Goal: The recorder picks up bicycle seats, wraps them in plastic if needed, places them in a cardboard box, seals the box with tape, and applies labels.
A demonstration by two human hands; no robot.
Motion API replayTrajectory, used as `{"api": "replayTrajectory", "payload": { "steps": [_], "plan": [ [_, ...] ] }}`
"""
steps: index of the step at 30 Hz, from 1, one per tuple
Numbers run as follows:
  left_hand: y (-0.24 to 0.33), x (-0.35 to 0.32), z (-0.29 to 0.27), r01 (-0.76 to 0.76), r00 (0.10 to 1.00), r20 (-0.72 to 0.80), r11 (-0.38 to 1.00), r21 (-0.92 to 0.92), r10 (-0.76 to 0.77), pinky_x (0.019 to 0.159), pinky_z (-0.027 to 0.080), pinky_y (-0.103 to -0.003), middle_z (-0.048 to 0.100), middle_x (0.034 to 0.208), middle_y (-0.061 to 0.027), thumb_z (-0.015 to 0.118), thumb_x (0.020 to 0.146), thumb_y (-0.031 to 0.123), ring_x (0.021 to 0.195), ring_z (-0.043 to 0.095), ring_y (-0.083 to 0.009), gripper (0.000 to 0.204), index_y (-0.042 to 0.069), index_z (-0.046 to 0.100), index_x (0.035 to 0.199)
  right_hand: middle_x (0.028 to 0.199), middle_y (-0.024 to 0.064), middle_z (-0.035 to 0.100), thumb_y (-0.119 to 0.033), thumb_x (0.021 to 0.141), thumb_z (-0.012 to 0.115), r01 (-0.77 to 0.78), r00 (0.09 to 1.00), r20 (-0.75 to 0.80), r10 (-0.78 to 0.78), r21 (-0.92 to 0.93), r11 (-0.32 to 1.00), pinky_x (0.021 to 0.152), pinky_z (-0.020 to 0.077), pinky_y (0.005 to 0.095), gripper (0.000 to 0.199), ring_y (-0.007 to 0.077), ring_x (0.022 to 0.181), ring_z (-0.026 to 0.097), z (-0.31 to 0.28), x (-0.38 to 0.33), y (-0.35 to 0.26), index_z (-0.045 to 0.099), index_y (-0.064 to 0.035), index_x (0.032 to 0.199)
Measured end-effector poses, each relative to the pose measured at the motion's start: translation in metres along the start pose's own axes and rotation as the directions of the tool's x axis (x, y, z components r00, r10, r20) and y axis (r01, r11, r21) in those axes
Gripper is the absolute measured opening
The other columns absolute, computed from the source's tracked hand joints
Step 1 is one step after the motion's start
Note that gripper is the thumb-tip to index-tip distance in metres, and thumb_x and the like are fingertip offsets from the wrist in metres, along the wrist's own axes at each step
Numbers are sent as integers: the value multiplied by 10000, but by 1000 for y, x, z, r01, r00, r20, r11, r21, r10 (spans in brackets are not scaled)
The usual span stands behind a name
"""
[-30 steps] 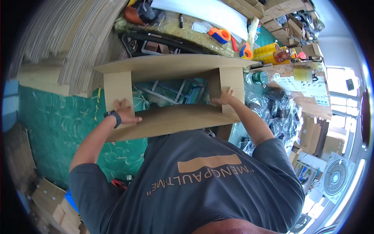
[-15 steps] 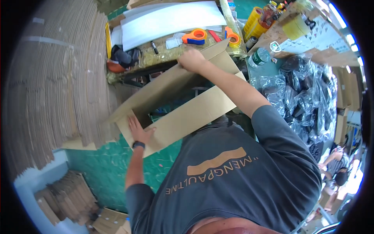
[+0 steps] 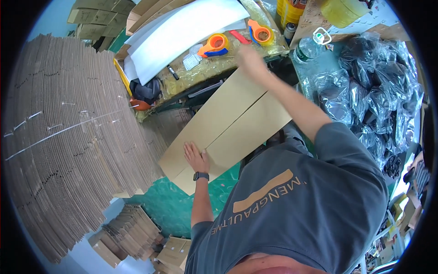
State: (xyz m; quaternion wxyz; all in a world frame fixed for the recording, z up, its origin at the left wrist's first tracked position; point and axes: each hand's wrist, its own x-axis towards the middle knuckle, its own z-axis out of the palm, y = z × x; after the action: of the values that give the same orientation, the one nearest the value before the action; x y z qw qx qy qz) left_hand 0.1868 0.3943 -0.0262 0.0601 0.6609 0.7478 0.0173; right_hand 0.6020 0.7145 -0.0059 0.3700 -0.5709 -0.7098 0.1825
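Observation:
A brown cardboard box (image 3: pixel 246 130) lies at a slant in front of me, its two long flaps folded down and meeting at a narrow dark seam. My left hand (image 3: pixel 197 157) rests flat on the flaps near the box's left end, fingers stretched out. Over the far right corner of the box is my right hand (image 3: pixel 253 64), smeared by motion, so its fingers cannot be made out. Just beyond it on the workbench (image 3: pixel 182 89) are a red-handled tool (image 3: pixel 239 36) and an orange-and-blue tape dispenser (image 3: pixel 261 34). A second tape dispenser (image 3: pixel 215 44) lies farther left.
White sheets (image 3: pixel 182 32), a black marker (image 3: pixel 173 72) and a dark cap-like item (image 3: pixel 145 90) lie on the bench. A tall stack of flattened cardboard (image 3: pixel 68 137) fills the left. At right stand a clear plastic bottle (image 3: pixel 306 51) and plastic-wrapped black items (image 3: pixel 365 96).
The box's open top is now covered by its long flaps. My left hand has shifted along with the box's left end; my right hand has moved right, toward the tape dispenser.

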Motion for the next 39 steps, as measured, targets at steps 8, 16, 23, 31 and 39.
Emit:
{"api": "replayTrajectory", "payload": {
  "steps": [8, 16, 23, 31, 39],
  "plan": [
    [-11, 53, -61, -40, 949, 307, 991, -129, 79, 1258, 275, -569, 335, 1679, -245, 915, 720, 485, 1569, 273, -445, 1107, 76, 413, 1618, 1069, 318, 742, -134, 968, 549, -268, 909, 198, 367, -398, 877, 855, 579, 570, 410, 468, 987, 747, 14, 79, 149, 437, 13, 1334],
    [-41, 86, -52, -184, 941, 258, 972, -149, 218, 1299, 82, -609, 149, 1741, -293, 896, 618, 700, 1626, 118, -447, 1322, 96, 351, 1659, 1209, 171, 701, -291, 968, 728, -361, 926, 46, 375, 404, 841, 995, 523, 382, 450, 251, 1128, 674, -18, 20, -62, 644, -22, 1320],
    [-60, 85, -34, -225, 966, 63, 937, -267, 250, 1292, 27, -643, 185, 1740, -278, 845, 585, 793, 1633, 112, -429, 1313, 169, 400, 1650, 1163, 124, 753, -350, 988, 691, 200, 581, 810, -82, -44, 979, 906, 588, 330, 441, 220, 1041, 727, 177, 82, -197, 750, -8, 1261],
    [-68, 82, -36, -236, 968, 6, 922, -308, 250, 1279, 110, -666, 309, 1689, -244, 905, 564, 716, 1581, 255, -412, 1288, 200, 402, 1631, 935, 88, 727, -265, 906, 772, -458, -197, 711, 675, -676, 578, 794, 656, 381, 343, 220, 797, 754, 292, 103, -235, 612, -58, 1128],
    [-66, 92, -31, -246, 967, 20, 955, -164, 252, 1259, 120, -689, 277, 1707, -274, 825, 634, 781, 1589, 232, -433, 1278, 182, 350, 1659, 1041, 276, 750, -450, 870, 756, -113, 895, 402, 194, -215, 970, 859, 586, 509, 537, 436, 902, 734, 127, -99, -284, 764, -40, 1216]
  ]
}}
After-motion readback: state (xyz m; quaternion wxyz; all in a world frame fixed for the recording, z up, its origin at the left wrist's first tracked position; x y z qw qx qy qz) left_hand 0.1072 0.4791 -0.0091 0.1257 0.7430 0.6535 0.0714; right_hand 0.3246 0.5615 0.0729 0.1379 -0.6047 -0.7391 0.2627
